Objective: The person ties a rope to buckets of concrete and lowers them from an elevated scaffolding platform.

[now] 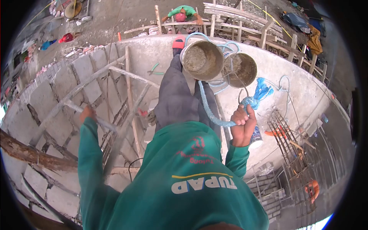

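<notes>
My right hand [243,125] is closed around a thick blue rope [209,109], just below its knot and frayed tassel [257,94]. The rope runs up towards two buckets that stand side by side on the concrete slab. Grey cement residue coats the inside of the nearer-left bucket [202,60] and the right bucket [240,69]. Out to the left, my left hand [88,114] is wrapped around a grey scaffold pole [100,120]. Its fingers are partly hidden and small in the view. A labelled can [256,138] stands partly behind my right wrist.
Green-handled pliers [154,70] lie on the slab. A block wall [61,96] with crossing poles is at left; upright rebar [291,149] is at right. Beyond the slab's edge, a person in green [186,11] leans by a wooden railing [222,25]. Another person's arm [312,190] shows lower right.
</notes>
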`<state>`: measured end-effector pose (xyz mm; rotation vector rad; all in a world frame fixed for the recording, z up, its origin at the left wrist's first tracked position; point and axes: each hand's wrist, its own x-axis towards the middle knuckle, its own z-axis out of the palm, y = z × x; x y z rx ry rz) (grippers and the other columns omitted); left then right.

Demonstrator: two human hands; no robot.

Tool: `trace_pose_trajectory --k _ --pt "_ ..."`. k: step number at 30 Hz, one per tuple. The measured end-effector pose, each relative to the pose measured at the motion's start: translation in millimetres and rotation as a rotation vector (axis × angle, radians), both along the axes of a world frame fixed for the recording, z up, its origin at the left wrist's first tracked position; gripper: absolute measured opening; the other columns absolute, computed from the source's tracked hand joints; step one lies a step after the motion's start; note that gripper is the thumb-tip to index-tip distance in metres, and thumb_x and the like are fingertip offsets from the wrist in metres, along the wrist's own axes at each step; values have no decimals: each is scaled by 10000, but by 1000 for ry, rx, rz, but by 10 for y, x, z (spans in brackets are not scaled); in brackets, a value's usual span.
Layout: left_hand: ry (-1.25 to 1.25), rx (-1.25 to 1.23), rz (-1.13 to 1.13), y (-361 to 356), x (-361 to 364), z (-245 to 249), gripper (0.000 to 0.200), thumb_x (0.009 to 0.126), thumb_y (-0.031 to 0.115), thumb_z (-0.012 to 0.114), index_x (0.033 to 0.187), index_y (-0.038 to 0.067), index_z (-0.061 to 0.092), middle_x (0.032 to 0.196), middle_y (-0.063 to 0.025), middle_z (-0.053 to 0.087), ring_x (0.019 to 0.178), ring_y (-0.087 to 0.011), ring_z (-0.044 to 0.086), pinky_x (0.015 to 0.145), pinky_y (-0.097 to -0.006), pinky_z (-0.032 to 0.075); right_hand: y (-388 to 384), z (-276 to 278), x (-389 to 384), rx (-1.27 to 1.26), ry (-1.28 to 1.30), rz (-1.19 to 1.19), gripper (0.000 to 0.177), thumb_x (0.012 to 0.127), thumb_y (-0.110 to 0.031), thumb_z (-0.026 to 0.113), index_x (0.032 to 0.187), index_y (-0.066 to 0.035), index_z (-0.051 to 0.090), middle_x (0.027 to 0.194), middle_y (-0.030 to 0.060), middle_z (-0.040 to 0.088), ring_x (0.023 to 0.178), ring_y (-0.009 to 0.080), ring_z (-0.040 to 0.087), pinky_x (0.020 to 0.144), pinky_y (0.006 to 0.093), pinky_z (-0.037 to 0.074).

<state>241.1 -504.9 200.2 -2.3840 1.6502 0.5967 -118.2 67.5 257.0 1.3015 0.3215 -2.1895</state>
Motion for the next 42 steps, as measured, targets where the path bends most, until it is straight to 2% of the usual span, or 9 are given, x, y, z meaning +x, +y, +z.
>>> trace_pose_trajectory --k 2,5,7,10,17,19,29,31,42 --pt "30 -31 93 -4 30 -7 311 839 316 532 769 21 602 702 -115 635 634 -238 640 625 -390 500 -21 38 -46 -9 12 -2 214 957 -206 462 914 -3 516 562 -29 372 453 103 341 458 272 333" --pt "-11 52 -219 -122 256 -79 313 770 248 575 848 -54 600 721 -122 625 610 -234 602 568 -391 468 -64 104 -80 -33 37 -8 228 962 -202 444 933 14 512 571 -22 373 460 107 349 458 278 333" --pt "159 -78 196 136 -232 126 286 764 226 584 830 -51 599 699 -122 614 605 -236 599 554 -394 472 -136 204 -107 -40 47 -8 239 965 -200 435 957 27 510 578 -16 374 466 114 357 461 285 339" --pt "163 -102 259 113 -216 72 279 770 206 588 854 -60 584 702 -127 604 598 -236 593 545 -393 478 -223 333 -181 -76 77 -13 256 971 -198 415 988 41 503 585 -10 378 469 122 362 465 292 345" --pt "158 -160 284 126 -159 12 350 795 313 570 783 -32 623 702 -104 638 614 -217 626 578 -369 501 -391 453 -306 -101 106 -1 268 977 -192 390 1011 52 496 600 -1 387 482 128 374 474 301 353" --pt "193 -107 257 111 -168 56 313 790 204 606 914 -78 549 757 -134 602 608 -232 584 558 -389 480 -453 437 -327 -108 122 10 267 975 -188 391 1015 54 494 605 2 387 489 128 377 475 303 354" --pt "263 -184 374 179 -227 47 275 793 196 606 885 -58 556 719 -124 595 580 -230 575 539 -384 475 -777 333 -408 -125 107 22 244 972 -181 397 1006 45 484 611 2 387 489 126 366 481 301 348" --pt "272 -196 362 193 -247 50 274 776 233 631 743 -32 569 643 -117 584 532 -215 580 468 -351 471 -851 325 -410 -131 102 28 234 971 -178 403 1003 41 478 616 1 388 491 123 364 480 296 344" --pt "197 -227 258 40 238 -324 205 787 185 599 808 -10 539 625 -99 550 460 -212 527 429 -361 416 -1027 281 -334 -102 91 47 221 956 -181 434 979 24 515 589 -13 393 467 116 372 450 287 343"
